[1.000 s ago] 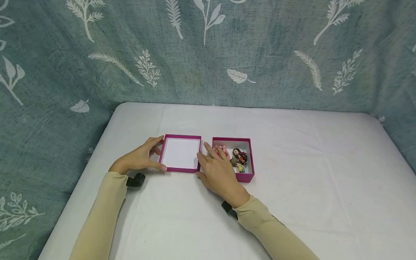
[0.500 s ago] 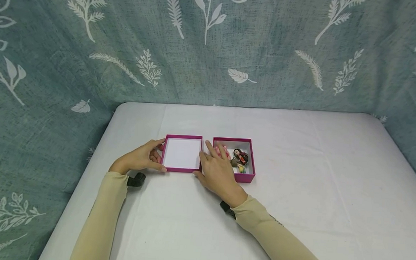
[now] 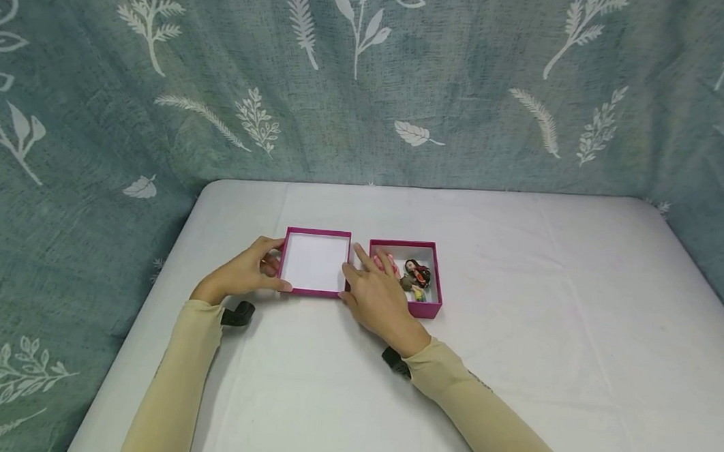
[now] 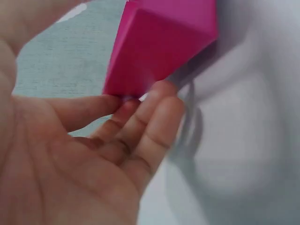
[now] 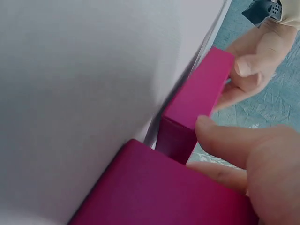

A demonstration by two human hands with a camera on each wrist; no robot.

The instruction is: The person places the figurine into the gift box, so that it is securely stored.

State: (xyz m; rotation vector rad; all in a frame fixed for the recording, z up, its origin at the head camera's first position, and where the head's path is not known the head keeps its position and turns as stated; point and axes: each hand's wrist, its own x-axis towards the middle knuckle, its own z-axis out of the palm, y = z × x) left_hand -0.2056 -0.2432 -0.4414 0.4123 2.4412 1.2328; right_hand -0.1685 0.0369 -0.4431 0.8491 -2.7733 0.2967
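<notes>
A shallow magenta box lid (image 3: 315, 293) lies with its white inside facing up. My left hand (image 3: 241, 269) grips its left side, thumb at the near corner and fingers at the far one. At the right side, my right hand (image 3: 385, 306) holds the lid between thumb and forefinger; its other fingers reach over the open magenta box (image 3: 426, 310). In that box lie a dark-haired doll figure (image 3: 417, 272), a pink item (image 3: 386, 263) partly hidden by fingers, and small yellow and grey pieces. The left wrist view shows the lid's corner (image 4: 154, 47) against my fingertips.
A white cloth (image 3: 532, 371) covers the table. Behind it and along the left hangs a teal curtain (image 3: 341, 150) with white leaf prints. Black wrist cameras (image 3: 238, 313) sit below both hands. The box stands close to the lid's right side.
Both hands keep their hold on the lid. It first slid very slightly right, then shifted back left and up in the head view. The box with the figures stays put.
</notes>
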